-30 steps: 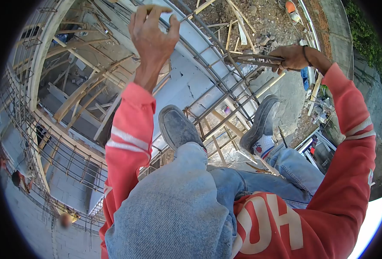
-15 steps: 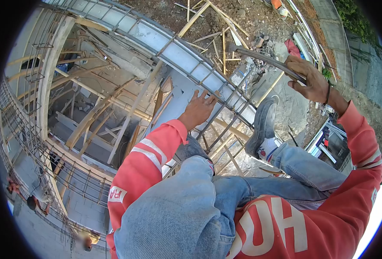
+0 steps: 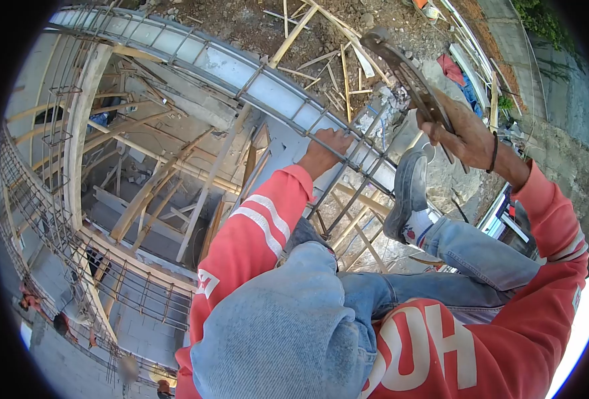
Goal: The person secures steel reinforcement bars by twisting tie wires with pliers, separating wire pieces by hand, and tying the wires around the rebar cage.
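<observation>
My right hand [image 3: 464, 130] is closed around the handles of a dark, worn metal tool [image 3: 407, 76], a pair of long pliers or cutters, raised to the right of the rebar. Its head points up and left, touching nothing. Lower and further left, my left hand [image 3: 326, 151] has its fingers curled at a bar of the long rebar cage [image 3: 367, 174]. The cage runs diagonally over a pale beam form [image 3: 261, 81]. My shoe [image 3: 409, 189] rests beside the cage.
Below on the left are wooden props [image 3: 149, 206] and a concrete-edged opening. More rebar cages [image 3: 131, 282] cross the lower left, with a person [image 3: 30, 299] near the far edge. Rubble and loose boards [image 3: 348, 80] lie on the ground beyond the beam.
My left hand has come down and right from high up to the rebar, its fingers curling in. The tool in my right hand has lifted away from the rebar and swung more upright.
</observation>
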Tool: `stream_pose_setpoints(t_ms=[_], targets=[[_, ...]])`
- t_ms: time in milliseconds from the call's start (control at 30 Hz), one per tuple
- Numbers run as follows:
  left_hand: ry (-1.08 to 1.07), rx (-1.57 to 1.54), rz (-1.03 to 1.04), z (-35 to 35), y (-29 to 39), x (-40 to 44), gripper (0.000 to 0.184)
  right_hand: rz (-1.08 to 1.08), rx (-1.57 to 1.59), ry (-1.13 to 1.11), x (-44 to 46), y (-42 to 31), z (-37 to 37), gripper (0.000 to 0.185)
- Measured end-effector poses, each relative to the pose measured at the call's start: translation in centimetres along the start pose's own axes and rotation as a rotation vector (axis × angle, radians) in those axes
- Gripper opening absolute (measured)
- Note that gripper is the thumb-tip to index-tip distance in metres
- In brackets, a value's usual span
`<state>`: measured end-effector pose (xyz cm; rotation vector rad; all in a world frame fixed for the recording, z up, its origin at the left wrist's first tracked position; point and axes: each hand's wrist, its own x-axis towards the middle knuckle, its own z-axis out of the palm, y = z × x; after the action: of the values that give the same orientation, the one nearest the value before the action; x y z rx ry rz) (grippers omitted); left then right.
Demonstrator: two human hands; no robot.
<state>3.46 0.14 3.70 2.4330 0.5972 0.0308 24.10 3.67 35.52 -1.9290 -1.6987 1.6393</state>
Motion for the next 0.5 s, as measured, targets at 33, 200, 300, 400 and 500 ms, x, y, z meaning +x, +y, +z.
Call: stream_pose_setpoints(t_ms=[33, 200, 300, 400, 500], targets=[[0.023, 0.040, 0.012, 0.4, -0.2, 0.8, 0.021, -0.013, -0.043, 0.037, -0.5, -0.3, -0.4, 0.035], [0.022, 0.038, 0.071, 1.2, -0.2, 2.0, 0.009, 0.017, -0.170, 0.010, -2.4, -1.9, -2.0, 0.032], [0.006, 0.036, 0.105, 1.2, 0.1, 2.3, 0.011, 0.120, -0.117, 0.008, -2.3, -2.4, -1.0, 0.033], [0.023, 0.001, 0.128, 1.7, 0.0, 2.2, 0.013, 0.026, 0.022, 0.040, -1.8, -1.5, 0.4, 0.037], [0.101, -0.100, 0.148, 2.8, -0.4, 1.5, 0.016, 0.066, 0.147, -0.001, -1.4, -0.9, 0.9, 0.041]])
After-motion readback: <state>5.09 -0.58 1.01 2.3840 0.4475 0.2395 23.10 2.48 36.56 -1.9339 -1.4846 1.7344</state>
